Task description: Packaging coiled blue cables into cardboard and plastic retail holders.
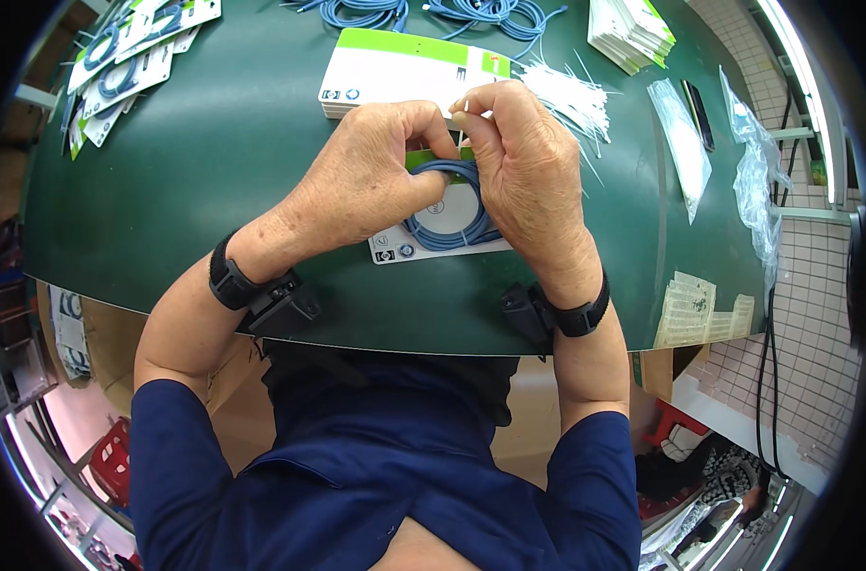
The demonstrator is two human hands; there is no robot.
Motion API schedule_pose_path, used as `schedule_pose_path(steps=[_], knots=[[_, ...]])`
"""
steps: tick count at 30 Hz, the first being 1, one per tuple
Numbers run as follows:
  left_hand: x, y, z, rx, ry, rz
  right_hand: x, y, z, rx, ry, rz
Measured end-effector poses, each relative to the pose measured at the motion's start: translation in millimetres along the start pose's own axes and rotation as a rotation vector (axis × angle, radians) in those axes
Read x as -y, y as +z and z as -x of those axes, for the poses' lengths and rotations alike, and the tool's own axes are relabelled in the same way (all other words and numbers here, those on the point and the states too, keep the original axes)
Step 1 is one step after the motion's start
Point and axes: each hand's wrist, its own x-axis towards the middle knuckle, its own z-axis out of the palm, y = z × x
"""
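Observation:
A coil of blue cable [442, 242] lies on a white and green backing card [391, 246] at the table's near middle. My left hand [371, 171] is closed on the coil's upper left, thumb against the cable and index finger at the card's top. With thumb and index finger pinched together, my right hand [533, 167] grips a thin white cable tie [460, 135] just above the coil. The right hand's palm covers the coil's right side. A stack of similar cards [395, 67] sits just beyond my hands, and a loose bunch of white cable ties [571, 100] is to its right.
Carded cables [128, 76] pile up at the far left of the green table [214, 143]. Loose blue cables [357, 13] and another card stack [628, 36] lie at the back. Rightward are a plastic bag [680, 143], a black pen-like object [698, 114] and clear wrap [756, 181].

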Motion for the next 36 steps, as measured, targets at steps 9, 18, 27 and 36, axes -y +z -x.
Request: schedule_pose_path(steps=[9,18,27,36], knots=[[0,3,2,0.009,0.0,-0.032,-2,2,1,-0.022,-0.02,0.069],[1,5,2,0.019,-0.002,-0.017,-4,5,1,-0.035,-0.019,0.071],[1,5,1,0.027,0.003,-0.01,-4,6,1,-0.033,0.052,0.039],[-1,0,0,0.059,-0.088,0.074,-2,-4,0,-0.007,0.175,-0.295]])
